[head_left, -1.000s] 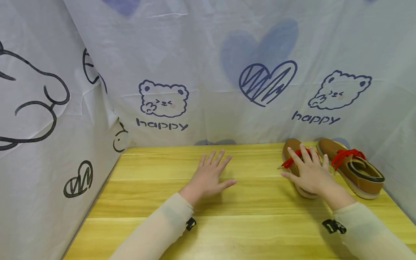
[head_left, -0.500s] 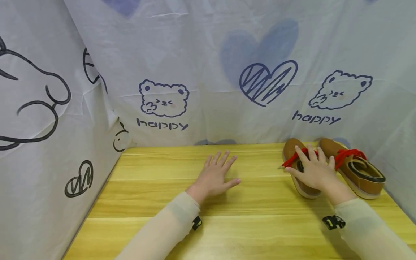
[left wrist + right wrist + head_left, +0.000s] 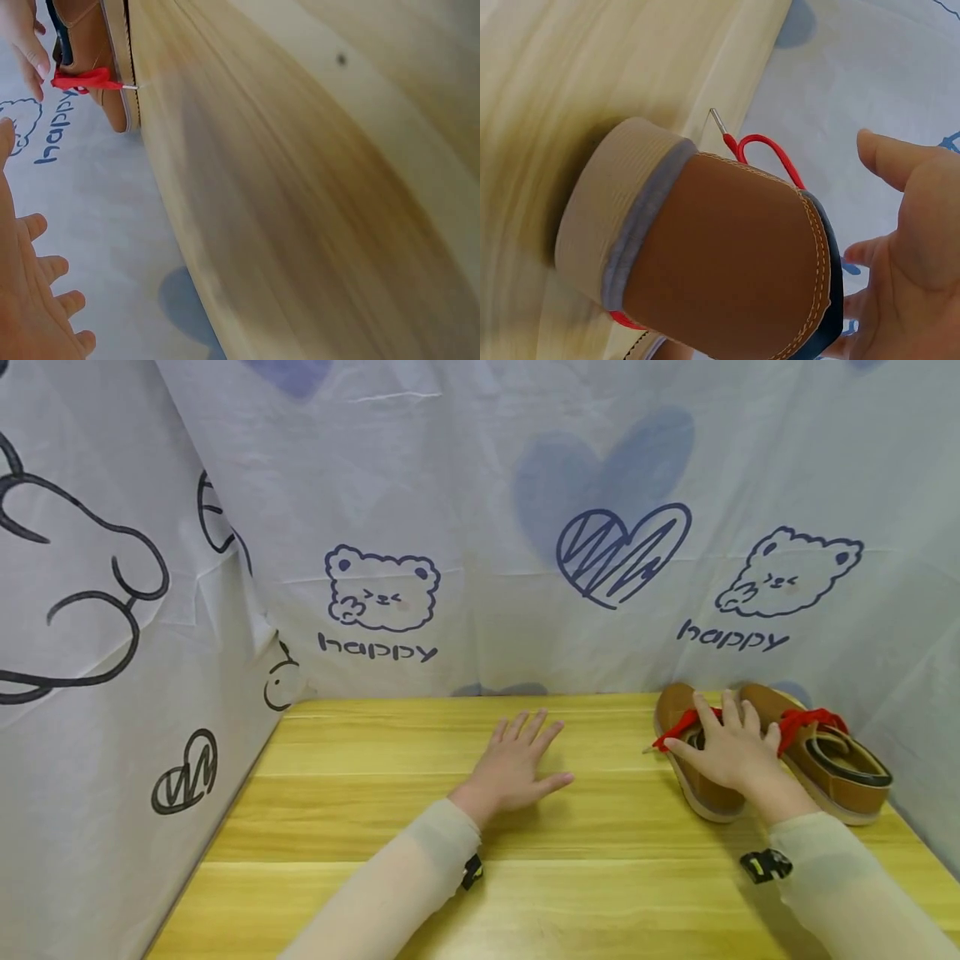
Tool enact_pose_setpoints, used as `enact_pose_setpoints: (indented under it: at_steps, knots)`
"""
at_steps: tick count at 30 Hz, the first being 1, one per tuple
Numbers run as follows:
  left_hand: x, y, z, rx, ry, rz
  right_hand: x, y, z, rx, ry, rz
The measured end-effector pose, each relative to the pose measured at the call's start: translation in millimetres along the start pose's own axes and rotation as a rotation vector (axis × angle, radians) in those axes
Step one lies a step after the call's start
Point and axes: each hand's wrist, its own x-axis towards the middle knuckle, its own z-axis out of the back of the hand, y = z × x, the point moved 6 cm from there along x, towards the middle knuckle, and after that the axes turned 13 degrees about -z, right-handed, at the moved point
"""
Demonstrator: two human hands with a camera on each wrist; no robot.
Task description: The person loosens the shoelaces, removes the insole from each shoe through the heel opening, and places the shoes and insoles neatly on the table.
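A pair of brown leather shoes with red laces stands at the back right of the table, toes towards the curtain. My right hand (image 3: 731,752), fingers spread, hovers over the opening and laces of the left shoe (image 3: 708,793). In the right wrist view, the heel of that brown shoe (image 3: 727,247) faces the camera, with the open palm beside its collar. The other shoe (image 3: 843,785) stands just to its right. My left hand (image 3: 513,768) is over the wooden table left of the shoes, fingers spread and holding nothing.
The light wooden table (image 3: 360,827) meets a white curtain (image 3: 480,527) printed with bears and hearts at the back. More curtain hangs along the left and right sides. A red lace end (image 3: 729,139) with a metal tip sticks out beside the left shoe.
My left hand has drifted to the right over the table, towards the shoes. The right hand has shifted slightly to the right over the left shoe. Both shoes stay in place.
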Motion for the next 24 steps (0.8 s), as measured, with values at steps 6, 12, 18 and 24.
enact_pose_setpoints:
  at_steps: [6,12,18,24]
  knots:
    - [7.1,-4.1,-3.4,0.004,-0.010,-0.012,7.0,-1,1,0.020,0.017,-0.041]
    - [13.9,-7.8,-7.9,0.022,-0.004,-0.010,11.9,-4,2,0.037,0.014,-0.077]
    - [19.9,-10.8,-11.7,0.010,0.007,-0.008,20.4,-8,1,0.054,0.018,-0.138]
    - [26.1,-10.8,-18.2,-0.016,0.018,-0.006,27.9,-14,-5,0.069,0.084,-0.213]
